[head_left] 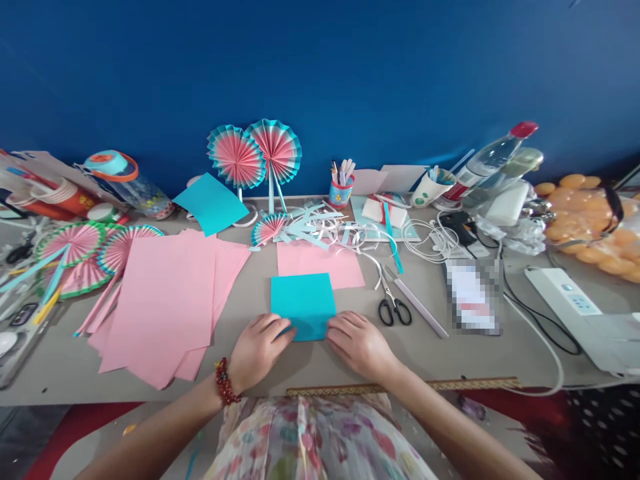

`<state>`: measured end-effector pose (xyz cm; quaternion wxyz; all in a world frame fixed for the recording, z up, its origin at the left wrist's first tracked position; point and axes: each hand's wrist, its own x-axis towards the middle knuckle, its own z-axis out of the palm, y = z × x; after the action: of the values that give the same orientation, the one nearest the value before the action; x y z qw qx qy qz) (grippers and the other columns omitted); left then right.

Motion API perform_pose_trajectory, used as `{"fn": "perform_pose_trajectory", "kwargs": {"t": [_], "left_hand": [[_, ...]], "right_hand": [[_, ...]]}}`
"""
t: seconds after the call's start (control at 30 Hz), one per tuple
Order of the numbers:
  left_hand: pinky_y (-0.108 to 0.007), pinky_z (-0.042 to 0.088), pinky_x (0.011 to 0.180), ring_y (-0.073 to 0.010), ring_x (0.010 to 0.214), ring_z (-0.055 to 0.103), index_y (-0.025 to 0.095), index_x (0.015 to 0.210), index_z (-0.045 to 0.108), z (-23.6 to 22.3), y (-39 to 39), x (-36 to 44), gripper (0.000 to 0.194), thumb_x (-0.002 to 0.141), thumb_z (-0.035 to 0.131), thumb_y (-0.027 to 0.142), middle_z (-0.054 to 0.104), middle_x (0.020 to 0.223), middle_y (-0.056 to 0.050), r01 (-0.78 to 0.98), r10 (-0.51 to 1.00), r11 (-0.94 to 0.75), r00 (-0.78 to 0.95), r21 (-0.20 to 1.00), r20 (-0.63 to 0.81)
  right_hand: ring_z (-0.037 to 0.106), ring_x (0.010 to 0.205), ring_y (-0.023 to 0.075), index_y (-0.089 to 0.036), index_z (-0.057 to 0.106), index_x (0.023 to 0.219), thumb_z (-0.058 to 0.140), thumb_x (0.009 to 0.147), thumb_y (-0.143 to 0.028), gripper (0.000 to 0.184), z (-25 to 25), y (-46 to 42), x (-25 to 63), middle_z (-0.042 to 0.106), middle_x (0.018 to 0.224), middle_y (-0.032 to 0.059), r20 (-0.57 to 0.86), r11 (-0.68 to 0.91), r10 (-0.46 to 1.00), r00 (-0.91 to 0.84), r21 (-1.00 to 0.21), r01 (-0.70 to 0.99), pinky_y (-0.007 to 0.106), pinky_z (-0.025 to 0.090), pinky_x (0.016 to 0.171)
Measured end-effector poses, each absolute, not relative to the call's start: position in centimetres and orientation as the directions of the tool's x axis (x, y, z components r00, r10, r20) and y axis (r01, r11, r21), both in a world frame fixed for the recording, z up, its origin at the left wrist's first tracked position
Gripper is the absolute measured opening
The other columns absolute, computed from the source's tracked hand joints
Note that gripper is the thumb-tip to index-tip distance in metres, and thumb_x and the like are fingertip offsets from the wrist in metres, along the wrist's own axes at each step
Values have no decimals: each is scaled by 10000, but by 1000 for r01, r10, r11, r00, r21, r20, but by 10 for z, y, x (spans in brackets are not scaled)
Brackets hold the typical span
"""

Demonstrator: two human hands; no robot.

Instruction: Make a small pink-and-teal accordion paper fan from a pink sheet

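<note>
A turquoise paper sheet [303, 301] lies flat on the grey table [60, 363] in front of me, overlapping a pink sheet [327, 261]. My left hand [257, 350] presses its near left corner with curled fingers. On the near right edge, my right hand [359, 343] has its fingers bent down onto the paper. Both hands pinch the near edge of the sheet. A red bead bracelet [225, 381] circles my left wrist.
A stack of pink sheets [165, 310] lies left. Finished paper fans [83, 257] sit far left, two more fans [257, 157] stand at the blue wall. Black scissors [393, 303], paper strips [320, 230], a phone [473, 297], cables, bottles [493, 163] and a white power strip [575, 303] are to the right.
</note>
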<state>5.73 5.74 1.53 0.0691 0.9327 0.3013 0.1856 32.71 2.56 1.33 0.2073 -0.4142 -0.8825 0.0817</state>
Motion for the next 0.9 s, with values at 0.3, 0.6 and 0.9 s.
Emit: {"fn": "perform_pose_trajectory", "kwargs": {"t": [0.3, 0.6, 0.9], "left_hand": [[-288, 469, 800, -169, 892, 627, 209, 909, 613, 27, 73, 66, 150, 980, 534, 315, 658, 956, -22, 624, 833, -480, 545, 616, 97], [-257, 475, 711, -172, 891, 611, 204, 834, 577, 30, 77, 66, 192, 963, 514, 330, 605, 966, -32, 642, 847, -406, 531, 650, 5], [-285, 490, 785, -179, 931, 603, 203, 826, 566, 24, 75, 64, 201, 964, 490, 327, 577, 1004, -46, 647, 819, -460, 574, 609, 9]], "right_hand": [[626, 830, 173, -196, 703, 838, 592, 911, -180, 135, 29, 66, 342, 712, 878, 28, 60, 482, 812, -580, -628, 611, 276, 444, 748], [579, 700, 123, -203, 721, 760, 642, 816, -238, 102, 49, 102, 340, 683, 759, -25, -294, 328, 752, -590, -609, 722, 221, 283, 557], [528, 667, 127, -205, 720, 733, 627, 811, -259, 133, 62, 113, 335, 702, 790, -6, -408, 394, 683, -606, -492, 776, 252, 231, 538]]}}
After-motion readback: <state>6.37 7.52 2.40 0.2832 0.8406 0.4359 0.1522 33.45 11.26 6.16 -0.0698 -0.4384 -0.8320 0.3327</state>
